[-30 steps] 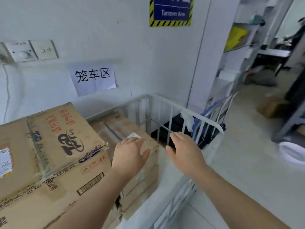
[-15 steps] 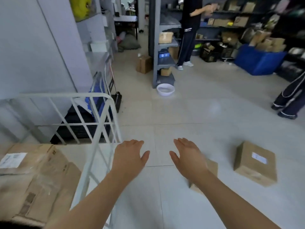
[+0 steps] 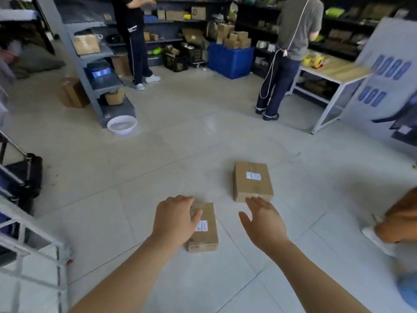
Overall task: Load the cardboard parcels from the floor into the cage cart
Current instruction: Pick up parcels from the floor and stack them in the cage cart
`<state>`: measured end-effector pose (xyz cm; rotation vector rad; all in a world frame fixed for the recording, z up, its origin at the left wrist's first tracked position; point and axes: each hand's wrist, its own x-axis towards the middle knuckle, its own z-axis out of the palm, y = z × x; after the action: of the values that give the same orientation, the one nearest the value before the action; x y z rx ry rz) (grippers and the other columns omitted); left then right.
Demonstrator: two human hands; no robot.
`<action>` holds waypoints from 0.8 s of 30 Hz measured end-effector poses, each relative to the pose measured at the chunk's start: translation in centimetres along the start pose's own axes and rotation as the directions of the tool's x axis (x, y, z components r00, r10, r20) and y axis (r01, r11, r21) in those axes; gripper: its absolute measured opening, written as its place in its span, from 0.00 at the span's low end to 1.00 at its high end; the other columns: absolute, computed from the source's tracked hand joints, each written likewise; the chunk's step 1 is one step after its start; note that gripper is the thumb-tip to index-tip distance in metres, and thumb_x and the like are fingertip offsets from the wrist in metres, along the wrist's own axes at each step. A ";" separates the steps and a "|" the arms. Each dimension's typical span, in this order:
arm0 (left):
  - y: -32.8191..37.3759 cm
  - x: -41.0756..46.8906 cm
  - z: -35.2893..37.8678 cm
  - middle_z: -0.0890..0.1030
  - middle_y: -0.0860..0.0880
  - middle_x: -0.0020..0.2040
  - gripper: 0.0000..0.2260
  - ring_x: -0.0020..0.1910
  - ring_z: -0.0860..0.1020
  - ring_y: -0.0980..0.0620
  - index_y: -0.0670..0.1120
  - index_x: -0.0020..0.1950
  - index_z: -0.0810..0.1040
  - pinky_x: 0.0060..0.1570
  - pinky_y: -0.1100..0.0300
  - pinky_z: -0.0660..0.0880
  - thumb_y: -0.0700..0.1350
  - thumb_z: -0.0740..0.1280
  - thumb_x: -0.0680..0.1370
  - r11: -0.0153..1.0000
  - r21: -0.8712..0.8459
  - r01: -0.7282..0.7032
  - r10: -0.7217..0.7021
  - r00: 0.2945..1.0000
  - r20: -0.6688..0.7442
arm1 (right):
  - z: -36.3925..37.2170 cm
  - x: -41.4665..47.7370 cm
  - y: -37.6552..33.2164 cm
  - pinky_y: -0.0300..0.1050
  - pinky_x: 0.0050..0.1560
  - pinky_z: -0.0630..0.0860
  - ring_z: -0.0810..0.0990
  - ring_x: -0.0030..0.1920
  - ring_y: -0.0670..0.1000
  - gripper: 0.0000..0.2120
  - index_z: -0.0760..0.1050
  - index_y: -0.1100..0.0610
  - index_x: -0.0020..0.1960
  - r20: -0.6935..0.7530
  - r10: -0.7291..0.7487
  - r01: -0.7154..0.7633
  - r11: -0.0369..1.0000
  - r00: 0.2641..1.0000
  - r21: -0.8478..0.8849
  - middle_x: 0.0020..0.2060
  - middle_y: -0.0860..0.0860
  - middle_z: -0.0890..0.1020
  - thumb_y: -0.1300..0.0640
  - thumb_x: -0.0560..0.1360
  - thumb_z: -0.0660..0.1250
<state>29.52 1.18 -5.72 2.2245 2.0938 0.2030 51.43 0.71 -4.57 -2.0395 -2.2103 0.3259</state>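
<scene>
Lying flat on the pale floor tiles (image 3: 135,177), the nearer parcel (image 3: 206,236) carries a small white label (image 3: 201,226) with a red patch and dark print, too blurred to read. The farther parcel (image 3: 252,184), just beyond it and to the right, bears a white label (image 3: 253,176) that is equally illegible. The left hand (image 3: 173,219) is over the nearer parcel's upper left corner, its grip spread with the thumb out; whether it touches the cardboard cannot be told. The right hand (image 3: 264,224) is beside that parcel with its grip also spread and holding nothing, fingertips overlapping the farther parcel's near edge in the view. The cage cart (image 3: 33,236) shows only as white bars at the left edge. Farther off stand a white basin (image 3: 121,124), grey shelving (image 3: 97,64), a blue bin (image 3: 230,59), a wooden-topped bench (image 3: 334,68), a person in black (image 3: 135,41) and a person in grey (image 3: 291,53). Half a second ago the cart's rail and a box inside it filled the left of the view, and the nearer parcel was mostly hidden behind the right wrist. The view has since swung right, and the left hand has come over that parcel.
</scene>
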 end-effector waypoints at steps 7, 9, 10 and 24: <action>10.1 9.3 3.1 0.82 0.48 0.47 0.27 0.46 0.79 0.44 0.46 0.56 0.80 0.46 0.55 0.75 0.60 0.51 0.71 0.994 -0.091 -0.067 0.075 0.994 0.083 | -1.8 5.6 12.3 0.42 0.65 0.65 0.70 0.65 0.51 0.21 0.68 0.55 0.69 -0.011 0.169 -0.169 0.985 0.985 0.028 0.63 0.50 0.75 0.48 0.80 0.57; 11.9 11.9 4.4 0.82 0.47 0.50 0.26 0.49 0.78 0.44 0.46 0.58 0.79 0.49 0.54 0.74 0.61 0.52 0.73 0.991 -0.101 -0.088 0.097 0.992 0.084 | -1.9 7.5 14.8 0.41 0.63 0.65 0.71 0.63 0.52 0.19 0.69 0.56 0.68 -0.009 0.203 -0.203 0.979 0.979 0.030 0.61 0.50 0.76 0.48 0.80 0.57; 12.7 13.4 5.2 0.82 0.47 0.52 0.25 0.50 0.78 0.44 0.47 0.60 0.78 0.50 0.55 0.74 0.60 0.54 0.75 0.990 -0.100 -0.098 0.107 0.991 0.085 | -1.9 8.6 15.9 0.41 0.62 0.65 0.71 0.63 0.52 0.19 0.69 0.56 0.67 -0.004 0.221 -0.220 0.975 0.975 0.037 0.61 0.50 0.76 0.49 0.80 0.57; 20.0 42.8 19.2 0.79 0.48 0.61 0.22 0.58 0.76 0.47 0.48 0.65 0.75 0.57 0.56 0.71 0.58 0.56 0.78 0.986 -0.138 -0.091 0.127 0.951 0.281 | 3.9 35.2 29.9 0.40 0.68 0.60 0.68 0.67 0.50 0.21 0.65 0.55 0.72 0.127 0.349 -0.361 0.929 0.928 0.083 0.64 0.49 0.74 0.49 0.81 0.55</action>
<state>54.62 43.29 -19.90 2.1493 1.7614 0.0104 76.48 37.57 -17.52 -2.4097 -1.8182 0.5890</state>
